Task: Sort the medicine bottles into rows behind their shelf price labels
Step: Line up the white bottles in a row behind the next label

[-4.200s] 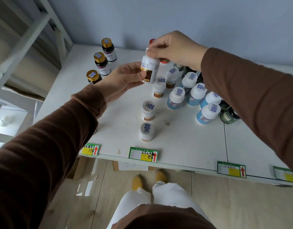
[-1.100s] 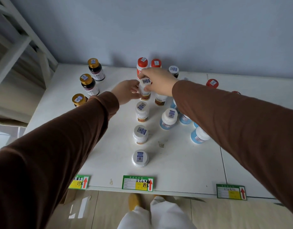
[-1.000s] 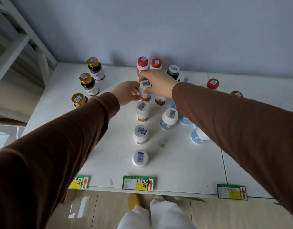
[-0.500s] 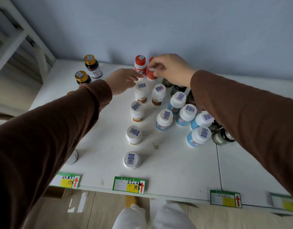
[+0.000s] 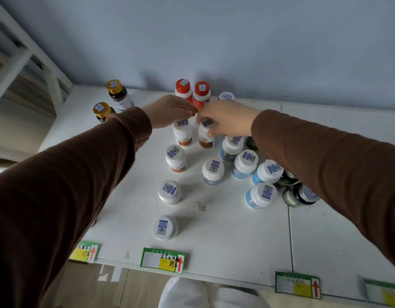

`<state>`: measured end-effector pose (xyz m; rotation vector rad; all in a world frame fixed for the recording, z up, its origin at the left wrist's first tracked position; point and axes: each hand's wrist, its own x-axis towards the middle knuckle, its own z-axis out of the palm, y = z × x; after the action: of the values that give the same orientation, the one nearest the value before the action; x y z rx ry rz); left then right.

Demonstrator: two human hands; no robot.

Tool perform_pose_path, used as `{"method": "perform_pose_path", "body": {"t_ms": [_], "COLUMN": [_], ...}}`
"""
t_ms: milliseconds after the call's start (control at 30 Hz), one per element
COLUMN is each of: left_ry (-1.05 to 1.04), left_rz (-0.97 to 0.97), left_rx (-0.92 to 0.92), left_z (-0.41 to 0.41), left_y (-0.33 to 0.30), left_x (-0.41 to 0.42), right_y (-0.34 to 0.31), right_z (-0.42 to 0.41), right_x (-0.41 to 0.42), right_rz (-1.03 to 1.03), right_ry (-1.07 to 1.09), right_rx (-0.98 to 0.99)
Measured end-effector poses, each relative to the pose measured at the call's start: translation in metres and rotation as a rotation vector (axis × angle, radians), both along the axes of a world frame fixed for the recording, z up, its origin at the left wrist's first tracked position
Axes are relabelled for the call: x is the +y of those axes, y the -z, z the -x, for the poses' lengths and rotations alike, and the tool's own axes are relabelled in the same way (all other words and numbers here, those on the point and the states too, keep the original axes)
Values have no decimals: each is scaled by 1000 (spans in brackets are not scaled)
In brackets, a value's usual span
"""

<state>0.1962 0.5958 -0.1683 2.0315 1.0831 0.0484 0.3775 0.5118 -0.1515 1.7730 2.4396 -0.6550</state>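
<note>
The right hand [image 5: 227,121] pinches the cap of a white plastic bottle with a brown label [image 5: 205,135], just beside its twin at the back of the row behind the green price label [image 5: 163,260]. The left hand [image 5: 169,110] hovers, fingers loose.

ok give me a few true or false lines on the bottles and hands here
1. The right hand grips a white-capped bottle by its cap. True.
2. Two red-capped bottles stand at the back by the wall. True.
3. The left hand lifts a gold-capped bottle. False: it is over a white bottle, and the gold-capped ones stand apart at the left.
4. The blue bottles lie on their sides. False: they stand upright.
5. Green price labels sit along the shelf's front edge. True.
</note>
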Motion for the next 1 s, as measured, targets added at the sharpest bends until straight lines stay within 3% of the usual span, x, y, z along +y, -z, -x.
{"method": "perform_pose_path", "body": {"t_ms": [167, 233, 367, 533, 767, 900, 1000], "left_ry": [9, -65, -163, -171, -105, -24, -36], "left_rz": [69, 190, 472, 699, 493, 290, 146], "left_rx": [-152, -274, -458, -537, -590, -489, -400], "left_z": [-5, -9, -13, -11, 0, 11, 16], "left_y": [-9, -15, -27, -28, -21, -14, -6], "left_x": [10, 13, 23, 31, 36, 40, 39], "right_y": [-34, -48, -57, -55, -46, -40, -32], "right_z": [-22, -30, -34, -25, -17, -6, 8], "right_x": [23, 31, 38, 41, 49, 55, 54], "right_rz": [-88, -124, -19, 10, -48, -230, -243], "right_ry": [160, 268, 553, 750, 693, 490, 397], "right_rx": [163, 304, 777, 958, 925, 550, 348]}}
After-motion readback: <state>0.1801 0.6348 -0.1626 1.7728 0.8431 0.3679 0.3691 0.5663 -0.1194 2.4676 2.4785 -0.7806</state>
